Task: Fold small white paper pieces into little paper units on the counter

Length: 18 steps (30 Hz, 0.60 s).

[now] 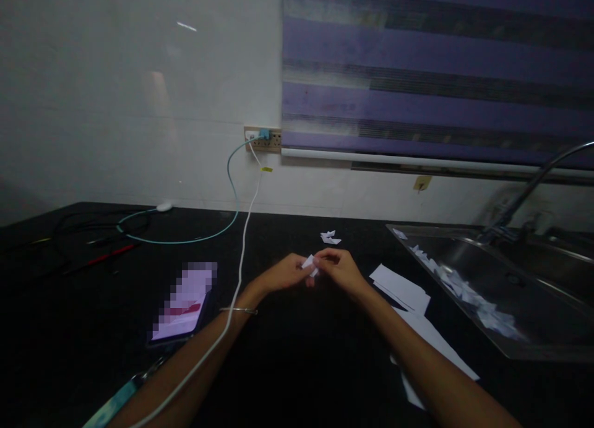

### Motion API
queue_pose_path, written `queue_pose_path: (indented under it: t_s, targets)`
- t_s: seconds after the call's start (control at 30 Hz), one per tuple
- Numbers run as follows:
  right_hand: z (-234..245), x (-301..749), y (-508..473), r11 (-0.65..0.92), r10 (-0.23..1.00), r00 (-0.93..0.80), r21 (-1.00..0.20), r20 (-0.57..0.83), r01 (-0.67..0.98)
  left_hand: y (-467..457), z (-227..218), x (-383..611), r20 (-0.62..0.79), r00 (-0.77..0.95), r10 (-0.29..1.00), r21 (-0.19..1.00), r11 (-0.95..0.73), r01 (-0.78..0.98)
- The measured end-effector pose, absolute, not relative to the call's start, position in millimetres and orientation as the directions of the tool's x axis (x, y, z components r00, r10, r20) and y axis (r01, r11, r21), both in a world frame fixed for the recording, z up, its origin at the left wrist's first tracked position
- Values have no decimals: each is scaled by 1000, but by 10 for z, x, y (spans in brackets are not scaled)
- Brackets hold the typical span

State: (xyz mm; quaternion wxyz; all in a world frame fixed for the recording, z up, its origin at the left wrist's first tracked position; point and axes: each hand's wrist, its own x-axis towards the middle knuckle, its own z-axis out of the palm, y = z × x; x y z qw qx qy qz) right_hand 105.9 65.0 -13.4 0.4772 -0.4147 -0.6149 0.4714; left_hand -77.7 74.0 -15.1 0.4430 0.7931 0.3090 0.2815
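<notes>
Between my two hands is a small piece of folded white paper [309, 263], held above the black countertop [288, 354]. My left hand [288, 271] grips it from the left, fingers closed. From the right, my right hand [338, 268] pinches its edge with thumb and fingers. Just beyond the hands lie several small folded paper pieces [330, 237]. To the right of my right hand rests a stack of white paper sheets [401, 289], and larger white paper [436, 338] lies partly behind my right forearm.
A metal sink [501, 286] with a curved faucet [533, 187] is at the right, with many folded papers [468, 292] along its near rim. A lit phone [185, 301] lies left. A white cable [242, 255] crosses over my left forearm from the wall socket [273, 141].
</notes>
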Motion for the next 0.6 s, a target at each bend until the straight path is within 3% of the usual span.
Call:
queue_pose_path:
  t_s: [0.23,0.43,0.6]
  targets:
    - [-155,1086,703,260,963,-105,-961,250,97,697,-96,-760,152,626,765,891,-380,248]
    - [-69,1101,651,408,888,-257,-911,382,56,803,-203,-748,220,510,832,927,-341,157]
    - [-40,1109,616,436,874,-301,-889,380,143,801,-202,-750,203,477,855,942,-304,143]
